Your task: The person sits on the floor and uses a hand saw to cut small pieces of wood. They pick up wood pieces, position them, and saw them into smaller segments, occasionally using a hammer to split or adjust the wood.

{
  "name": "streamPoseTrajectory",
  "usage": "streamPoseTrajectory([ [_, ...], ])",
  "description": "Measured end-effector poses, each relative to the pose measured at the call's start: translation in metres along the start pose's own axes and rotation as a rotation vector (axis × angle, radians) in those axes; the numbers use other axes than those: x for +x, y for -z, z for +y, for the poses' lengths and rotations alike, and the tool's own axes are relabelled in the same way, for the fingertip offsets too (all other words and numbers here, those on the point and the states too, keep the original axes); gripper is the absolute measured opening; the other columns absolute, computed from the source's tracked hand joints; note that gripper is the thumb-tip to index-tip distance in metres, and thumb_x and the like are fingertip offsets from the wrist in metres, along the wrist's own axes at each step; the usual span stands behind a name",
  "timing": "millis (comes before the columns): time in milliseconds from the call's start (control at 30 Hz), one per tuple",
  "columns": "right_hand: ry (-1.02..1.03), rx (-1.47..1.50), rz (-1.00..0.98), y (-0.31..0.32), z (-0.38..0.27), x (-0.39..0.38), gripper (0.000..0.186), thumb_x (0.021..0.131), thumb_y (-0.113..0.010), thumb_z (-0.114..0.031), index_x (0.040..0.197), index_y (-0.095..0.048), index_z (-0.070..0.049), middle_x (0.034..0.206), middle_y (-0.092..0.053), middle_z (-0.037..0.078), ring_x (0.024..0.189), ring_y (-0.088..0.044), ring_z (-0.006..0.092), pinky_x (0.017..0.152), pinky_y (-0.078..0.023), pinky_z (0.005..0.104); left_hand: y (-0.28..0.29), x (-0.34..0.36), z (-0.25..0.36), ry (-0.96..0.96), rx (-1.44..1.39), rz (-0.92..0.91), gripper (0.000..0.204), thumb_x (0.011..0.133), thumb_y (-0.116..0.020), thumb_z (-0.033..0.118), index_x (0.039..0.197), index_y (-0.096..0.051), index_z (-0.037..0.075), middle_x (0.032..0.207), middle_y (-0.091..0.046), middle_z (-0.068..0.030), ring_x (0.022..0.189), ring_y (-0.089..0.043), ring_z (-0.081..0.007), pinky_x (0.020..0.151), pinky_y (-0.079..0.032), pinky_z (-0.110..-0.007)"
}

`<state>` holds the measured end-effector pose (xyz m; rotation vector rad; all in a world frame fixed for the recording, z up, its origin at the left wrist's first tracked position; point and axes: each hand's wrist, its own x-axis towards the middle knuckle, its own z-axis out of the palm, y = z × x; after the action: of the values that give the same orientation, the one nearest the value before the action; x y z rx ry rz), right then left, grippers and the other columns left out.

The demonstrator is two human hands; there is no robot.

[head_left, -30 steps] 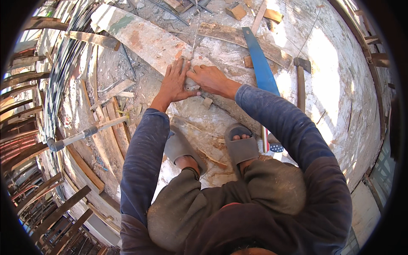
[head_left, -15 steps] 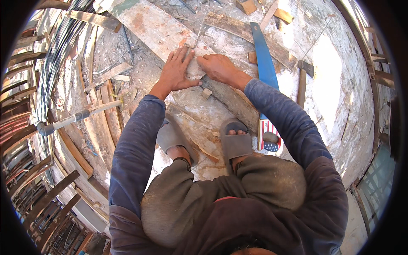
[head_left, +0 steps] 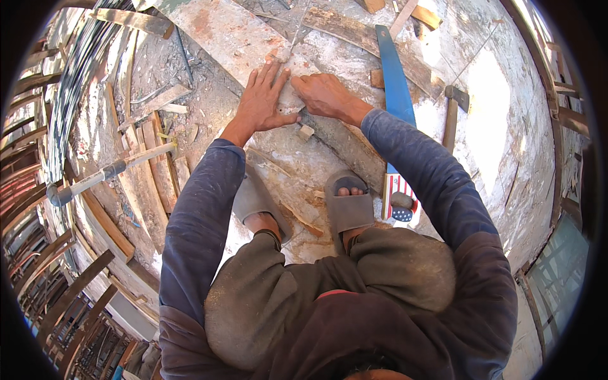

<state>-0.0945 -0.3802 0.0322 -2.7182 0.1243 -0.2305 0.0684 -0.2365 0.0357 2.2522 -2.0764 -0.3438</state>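
A wide, stained wooden board [head_left: 218, 39] runs from the far left to between my feet. My left hand [head_left: 261, 101] lies on its near end, fingers spread flat and thumb stretched to the right. Beside it my right hand [head_left: 326, 96] is closed, fingers curled at the board's right edge. Whatever its fingers hold, if anything, is hidden. Below my hands another weathered plank [head_left: 351, 151] slants toward my right foot. A small wood block [head_left: 306, 132] sits next to that plank, just below the left thumb.
To the right lie a blue-bladed handsaw [head_left: 396, 79] with a patterned handle and a wooden-handled hammer or hatchet [head_left: 451, 120]. On the left are a grey pipe [head_left: 120, 170], loose wood strips [head_left: 152, 152] and a bundle of metal rods [head_left: 82, 88]. Wood offcuts [head_left: 425, 17] lie far off.
Both hands stay on the board in nearly the same pose. The view has shifted slightly, and my right fingers look a little more curled in.
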Motion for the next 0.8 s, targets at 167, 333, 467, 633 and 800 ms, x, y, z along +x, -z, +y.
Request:
streamPoseTrajectory([
  [167,-0.003,-0.004,-0.023,0.000,-0.002,0.001,0.022,0.083,-0.066,-0.015,0.095,-0.056,0.000,0.085,-0.067,0.016,0.079,-0.070,0.0355,0.067,-0.057,0.0459,0.001,0.000,-0.003,0.012,-0.040,0.011,0.117,0.070,-0.067,0.080,0.155,-0.035,0.006,0.162,-0.027,-0.0220,0.152,-0.020,-0.0374,0.124,-0.016,-0.051],
  [333,-0.055,-0.013,0.006,-0.003,-0.005,-0.002,0.023,0.084,-0.067,-0.018,0.096,-0.056,-0.002,0.084,-0.066,0.014,0.080,-0.071,0.0326,0.067,-0.057,0.0443,0.000,-0.002,-0.001,0.018,0.041,-0.029,0.119,0.071,-0.065,0.081,0.156,-0.031,0.006,0.163,-0.024,-0.0209,0.154,-0.017,-0.0365,0.124,-0.014,-0.052],
  [467,0.017,-0.001,0.050,-0.003,-0.006,-0.007,0.017,0.086,-0.064,-0.014,0.094,-0.054,-0.002,0.082,-0.066,0.017,0.075,-0.070,0.0354,0.063,-0.056,0.0447,-0.001,-0.003,0.003,0.008,-0.033,-0.016,0.117,0.071,-0.067,0.078,0.155,-0.034,0.005,0.163,-0.025,-0.0211,0.153,-0.018,-0.0368,0.123,-0.015,-0.053],
  [633,-0.011,0.003,0.030,-0.005,-0.009,-0.010,0.015,0.087,-0.062,-0.011,0.090,-0.050,-0.003,0.079,-0.063,0.017,0.071,-0.067,0.0348,0.061,-0.055,0.0445,-0.003,-0.007,0.008,0.016,-0.059,-0.023,0.115,0.070,-0.069,0.075,0.155,-0.034,0.004,0.163,-0.025,-0.0217,0.153,-0.019,-0.0372,0.123,-0.015,-0.053],
  [800,-0.067,0.044,0.025,0.001,-0.013,-0.011,0.013,0.088,-0.062,-0.010,0.091,-0.051,-0.003,0.080,-0.061,0.015,0.072,-0.067,0.0344,0.059,-0.054,0.0443,-0.001,-0.008,0.009,0.010,-0.108,-0.023,0.112,0.069,-0.076,0.066,0.156,-0.033,0.008,0.163,-0.023,-0.0195,0.153,-0.019,-0.0372,0.124,-0.016,-0.054],
])
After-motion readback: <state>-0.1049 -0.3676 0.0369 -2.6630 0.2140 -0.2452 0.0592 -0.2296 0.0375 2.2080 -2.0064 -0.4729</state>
